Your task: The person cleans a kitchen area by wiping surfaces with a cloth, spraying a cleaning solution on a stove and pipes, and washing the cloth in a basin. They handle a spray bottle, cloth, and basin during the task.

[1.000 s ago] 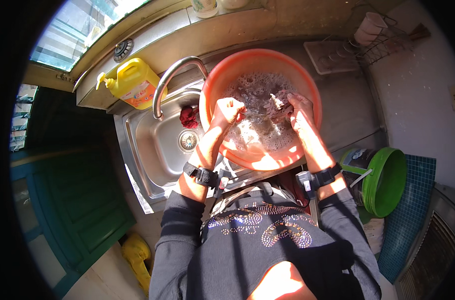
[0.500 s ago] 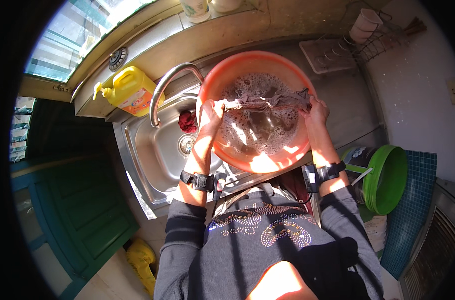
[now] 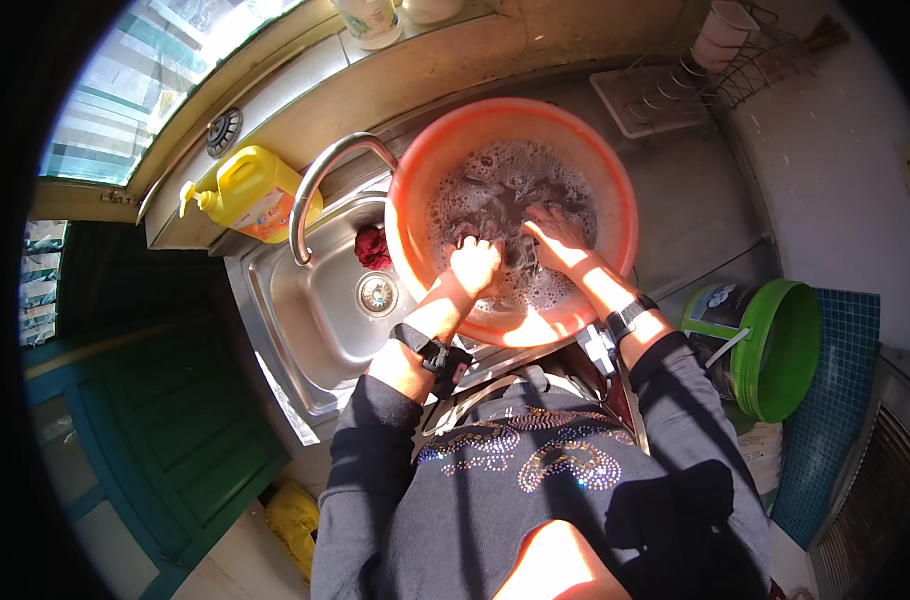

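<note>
An orange plastic basin (image 3: 608, 195) holds dark, sudsy water (image 3: 505, 180) on the steel counter. My left hand (image 3: 475, 262) dips into the water at the basin's lower middle, fingers curled; what they hold is hidden by the water and suds. My right hand (image 3: 557, 237), just to its right, reaches into the water with fingers apart, over dark submerged material, probably cloth, that is too murky to make out clearly.
A steel sink (image 3: 315, 330) with a bunched red cloth (image 3: 372, 248) and curved tap (image 3: 329, 165) sits left. A yellow jug (image 3: 250, 200) stands on the ledge. Wire rack (image 3: 735, 85) and white tray (image 3: 630, 100) lie back right; a green bucket (image 3: 785, 350) is at right.
The wet cloth, stretched between both hands above the water half a second ago, is now down in the water. My hands have lowered and moved closer together, and my right fingers have spread.
</note>
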{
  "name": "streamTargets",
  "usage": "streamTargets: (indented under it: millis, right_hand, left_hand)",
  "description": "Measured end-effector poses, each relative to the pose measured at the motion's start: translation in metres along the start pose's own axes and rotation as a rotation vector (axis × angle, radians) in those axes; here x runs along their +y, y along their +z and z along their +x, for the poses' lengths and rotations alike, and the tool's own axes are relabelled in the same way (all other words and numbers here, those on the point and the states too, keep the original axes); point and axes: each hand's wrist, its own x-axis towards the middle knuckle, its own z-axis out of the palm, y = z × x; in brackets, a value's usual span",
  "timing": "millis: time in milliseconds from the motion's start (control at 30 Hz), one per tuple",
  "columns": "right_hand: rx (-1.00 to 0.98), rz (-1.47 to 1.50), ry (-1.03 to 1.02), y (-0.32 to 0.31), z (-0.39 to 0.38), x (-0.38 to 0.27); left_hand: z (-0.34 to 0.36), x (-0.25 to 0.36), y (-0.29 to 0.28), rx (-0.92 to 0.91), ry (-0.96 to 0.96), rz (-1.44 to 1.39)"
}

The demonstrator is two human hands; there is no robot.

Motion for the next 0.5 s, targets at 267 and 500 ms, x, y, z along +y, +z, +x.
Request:
streamTargets:
  millis: [267,500]
  right_hand:
    - [0.036,0.025,-0.027,0.014,0.0,0.001]
    - [0.136,0.344,0.097,0.03,0.015,0.01]
  left_hand:
    - [0.003,-0.016,-0.005,-0.054,0.019,-0.07]
    - [0.016,-0.029,0.019,0.016,-0.089,-0.39]
